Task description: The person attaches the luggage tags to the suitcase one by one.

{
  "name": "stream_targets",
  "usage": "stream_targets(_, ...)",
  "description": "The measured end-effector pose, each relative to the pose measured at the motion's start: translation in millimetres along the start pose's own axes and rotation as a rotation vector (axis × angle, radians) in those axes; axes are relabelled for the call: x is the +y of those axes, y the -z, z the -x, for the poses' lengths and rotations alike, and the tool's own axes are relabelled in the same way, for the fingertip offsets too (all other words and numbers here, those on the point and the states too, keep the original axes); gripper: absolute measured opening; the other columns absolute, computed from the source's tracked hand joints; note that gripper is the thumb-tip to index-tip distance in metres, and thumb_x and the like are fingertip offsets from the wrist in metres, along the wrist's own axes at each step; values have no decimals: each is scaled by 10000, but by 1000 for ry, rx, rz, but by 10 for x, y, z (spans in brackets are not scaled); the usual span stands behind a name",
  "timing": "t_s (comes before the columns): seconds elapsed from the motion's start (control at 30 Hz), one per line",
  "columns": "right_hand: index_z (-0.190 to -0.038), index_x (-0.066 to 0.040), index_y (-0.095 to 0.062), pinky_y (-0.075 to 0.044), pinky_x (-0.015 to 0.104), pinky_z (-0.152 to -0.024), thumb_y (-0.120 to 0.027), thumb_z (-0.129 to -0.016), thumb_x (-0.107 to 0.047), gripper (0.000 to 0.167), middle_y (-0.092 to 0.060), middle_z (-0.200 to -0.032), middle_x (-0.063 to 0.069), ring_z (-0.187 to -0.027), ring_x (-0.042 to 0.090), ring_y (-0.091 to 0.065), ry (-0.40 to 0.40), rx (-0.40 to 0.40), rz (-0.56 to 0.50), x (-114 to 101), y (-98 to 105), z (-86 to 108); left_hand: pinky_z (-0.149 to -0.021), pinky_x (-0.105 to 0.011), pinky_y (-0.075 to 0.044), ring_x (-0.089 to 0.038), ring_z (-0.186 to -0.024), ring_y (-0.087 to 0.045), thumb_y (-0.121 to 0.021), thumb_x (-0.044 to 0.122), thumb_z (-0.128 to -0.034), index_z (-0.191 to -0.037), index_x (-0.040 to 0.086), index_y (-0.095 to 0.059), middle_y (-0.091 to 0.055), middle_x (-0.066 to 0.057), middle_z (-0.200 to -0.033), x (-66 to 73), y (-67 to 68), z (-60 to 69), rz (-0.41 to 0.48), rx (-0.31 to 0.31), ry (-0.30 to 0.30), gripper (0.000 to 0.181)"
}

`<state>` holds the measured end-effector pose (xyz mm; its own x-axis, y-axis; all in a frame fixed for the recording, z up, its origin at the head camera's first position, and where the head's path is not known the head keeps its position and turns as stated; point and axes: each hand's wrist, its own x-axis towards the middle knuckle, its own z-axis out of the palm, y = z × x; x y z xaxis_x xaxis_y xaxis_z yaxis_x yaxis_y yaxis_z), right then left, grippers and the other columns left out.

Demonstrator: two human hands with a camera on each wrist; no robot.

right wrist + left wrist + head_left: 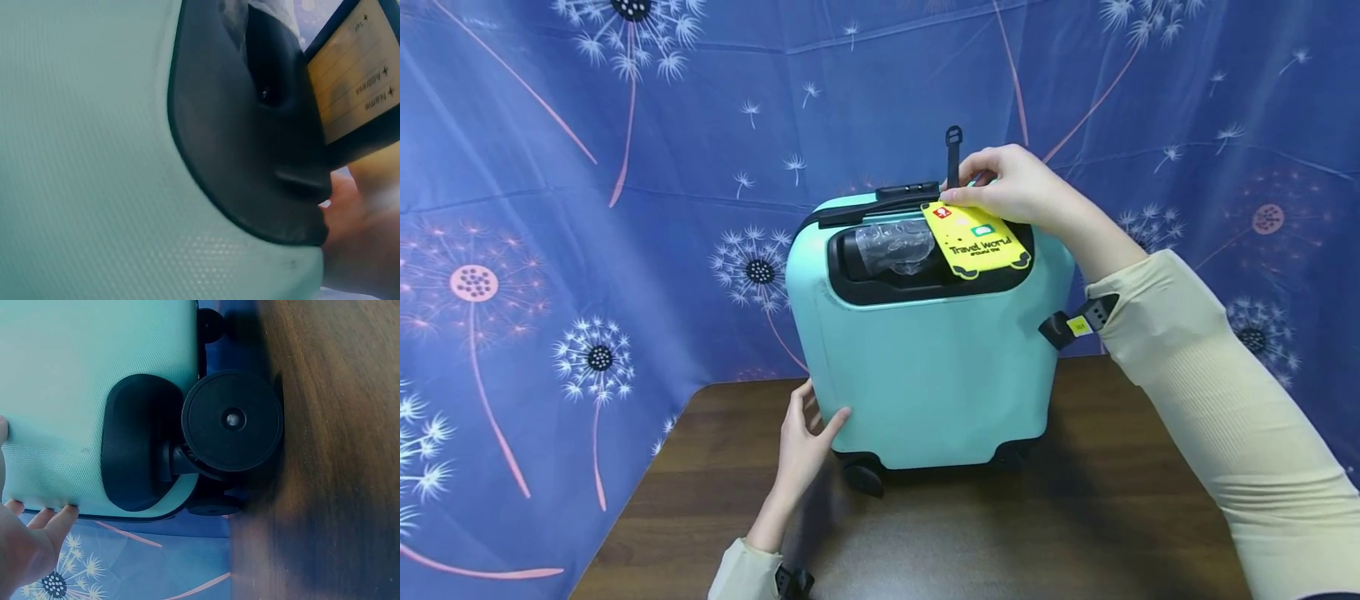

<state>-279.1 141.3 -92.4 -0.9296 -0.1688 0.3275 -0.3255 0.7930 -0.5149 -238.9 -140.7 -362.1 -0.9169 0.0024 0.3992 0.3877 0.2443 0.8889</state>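
A mint-green suitcase (pixel 932 367) stands upright on its black wheels. At its top, my right hand (pixel 1011 187) pinches the upper end of a yellow luggage tag (pixel 976 242) printed "Travel World". The tag's black strap (pixel 953 154) sticks up beside the fingers. In the right wrist view, the tag's back carries a name and address card (pixel 353 75); the fingertips are hidden there. My left hand (pixel 801 437) touches the suitcase's lower left side, thumb on the front and fingers spread along the side. A black wheel (pixel 232 422) is close to that hand.
The suitcase rests on a dark wooden table (pixel 940 542). A blue dandelion-print cloth (pixel 685 167) hangs behind it. Clear plastic wrap (pixel 895 246) covers part of the black recess at the suitcase's top, beside a black carry handle (pixel 857 214).
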Motion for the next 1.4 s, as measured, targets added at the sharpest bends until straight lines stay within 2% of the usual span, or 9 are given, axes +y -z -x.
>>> stream_targets(0.23,-1200,-101,-573,-410,290,-771,-613,-896,-369,407,-548,-1162,89,-965,187,-501,63,-81,-35,59,50,-94,-1039,-371,-404,-261,-1274,-458,-698,186,-855,-1389,101,-370,-451,-114,-1367,0,-10,1,11,1,2,633)
stream_targets(0.37,-1136,-101,-570,-406,292,-779,-625,-885,-377,377,-555,-1185,77,-996,181,-494,96,-126,-55,83,63,-161,-1039,-378,-403,-269,-1267,-464,-696,185,-856,-1391,100,-364,-455,-117,-1363,-2,-4,-3,12,1,-1,636)
stream_targets(0.53,-1029,-112,-584,-409,265,-712,-620,-881,-404,329,-576,-1088,57,-857,179,-504,139,-98,-62,132,27,-195,-1035,-381,-407,-271,-1260,-471,-696,171,-855,-1390,98,-365,-461,-116,-1360,-12,-18,-2,10,8,-5,634)
stream_targets(0.67,-1080,-119,-626,-394,267,-715,-598,-904,-376,312,-602,-1053,52,-823,182,-497,198,-57,-84,168,-7,-190,-1030,-389,-412,-278,-1255,-474,-699,150,-850,-1388,89,-366,-460,-128,-1357,1,-22,-6,10,9,-14,636)
stream_targets(0.8,-1058,-118,-635,-368,279,-728,-602,-906,-369,295,-613,-1086,53,-822,192,-471,192,-39,-111,179,-22,-174,-1032,-405,-408,-291,-1267,-458,-701,153,-850,-1395,80,-353,-446,-135,-1369,-14,-1,-27,5,-7,-11,650)
stream_targets(0.93,-965,-110,-629,-380,255,-710,-617,-899,-365,263,-620,-1163,48,-815,169,-473,173,-46,-163,175,-41,-172,-1027,-427,-411,-264,-1278,-455,-648,205,-895,-1389,128,-363,-436,-95,-1379,-164,73,-81,-9,-18,18,575)
stream_targets(1.03,-915,-112,-622,-405,229,-662,-621,-898,-357,246,-610,-1164,43,-773,147,-496,166,-47,-195,169,-53,-167,-1005,-397,-425,-217,-1246,-482,-552,249,-956,-1366,138,-396,-458,-73,-1355,-243,157,-130,-30,10,4,453)
stream_targets(1.23,-884,-116,-613,-409,225,-648,-621,-895,-371,255,-571,-1147,27,-750,137,-502,162,-39,-205,169,-51,-148,-914,-179,-450,-178,-1166,-510,-436,236,-1007,-1295,14,-455,-523,-114,-1294,-70,285,-286,47,127,-94,364)
stream_targets(1.4,-887,-111,-608,-405,227,-657,-624,-889,-377,266,-559,-1103,16,-739,138,-506,157,-33,-196,192,-17,-131,-899,-188,-476,-217,-1148,-534,-451,204,-1001,-1274,-30,-457,-540,-156,-1269,135,331,-459,144,159,-137,360)
